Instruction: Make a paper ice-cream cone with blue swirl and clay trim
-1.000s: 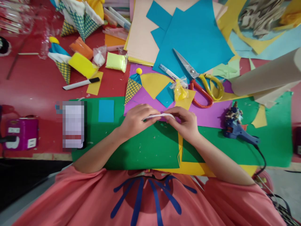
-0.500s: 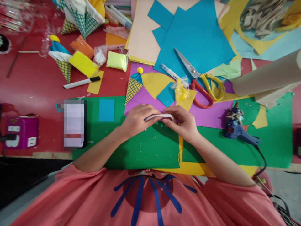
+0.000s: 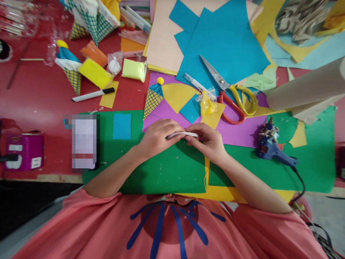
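A thin, slightly arched strip of white clay (image 3: pixel 185 133) is pinched between my two hands above the green sheet (image 3: pixel 167 169). My left hand (image 3: pixel 161 136) grips its left part between thumb and fingers. At the other end, the thumb and fingers of my right hand (image 3: pixel 208 141) close on it. Just beyond my hands, a small paper cone (image 3: pixel 153 104) with a blue top and yellow ball lies on the purple sheet (image 3: pixel 234 133). Near it are a yellow paper fan shape (image 3: pixel 178 94), a blue paper piece (image 3: pixel 191 109) and a bagged yellow lump (image 3: pixel 208 105).
Scissors (image 3: pixel 233 97) with red and yellow handles lie open beyond my right hand. A blue glue gun (image 3: pixel 275 149) rests at the right, below a large white roll (image 3: pixel 307 84). To the left are a phone (image 3: pixel 84 142), a marker (image 3: pixel 93 94) and clay packs (image 3: pixel 95 73).
The white strip looks flatter, its right end less bent down. My right hand has shifted slightly left; my left hand has hardly moved.
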`<state>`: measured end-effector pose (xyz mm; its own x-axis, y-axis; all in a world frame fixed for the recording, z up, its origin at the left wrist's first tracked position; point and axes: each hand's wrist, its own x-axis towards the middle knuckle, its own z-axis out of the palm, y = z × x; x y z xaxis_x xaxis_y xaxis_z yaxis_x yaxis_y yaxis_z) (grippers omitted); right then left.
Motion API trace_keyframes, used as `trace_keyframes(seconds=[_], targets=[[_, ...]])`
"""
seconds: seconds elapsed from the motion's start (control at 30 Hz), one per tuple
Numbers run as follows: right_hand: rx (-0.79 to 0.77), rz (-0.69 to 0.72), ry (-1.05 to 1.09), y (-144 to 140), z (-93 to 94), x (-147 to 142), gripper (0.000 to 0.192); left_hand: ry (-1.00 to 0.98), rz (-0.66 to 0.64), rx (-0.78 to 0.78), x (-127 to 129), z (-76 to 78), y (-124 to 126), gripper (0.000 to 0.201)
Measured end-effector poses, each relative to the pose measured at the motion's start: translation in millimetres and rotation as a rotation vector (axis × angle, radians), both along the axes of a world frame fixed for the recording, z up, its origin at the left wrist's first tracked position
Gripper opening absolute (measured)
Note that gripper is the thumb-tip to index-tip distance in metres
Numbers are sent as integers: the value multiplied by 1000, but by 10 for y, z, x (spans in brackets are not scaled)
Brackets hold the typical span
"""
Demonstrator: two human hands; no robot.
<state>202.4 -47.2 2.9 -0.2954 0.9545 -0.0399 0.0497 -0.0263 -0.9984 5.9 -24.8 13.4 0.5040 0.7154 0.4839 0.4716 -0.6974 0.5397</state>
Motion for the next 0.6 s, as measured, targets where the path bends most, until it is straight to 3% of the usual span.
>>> trace_keyframes(seconds=[0.13,0.43,0.6], targets=[[-38,-64,0,7,5,7,17,-3,29,-105,0,-30,-23,26],[-15,-6,13,-4,3,-14,19,-2,-14,10,13,-1,-8,7],[-7,-61,36,-7,11,7,13,-13,34,-79,0,4,-30,20]])
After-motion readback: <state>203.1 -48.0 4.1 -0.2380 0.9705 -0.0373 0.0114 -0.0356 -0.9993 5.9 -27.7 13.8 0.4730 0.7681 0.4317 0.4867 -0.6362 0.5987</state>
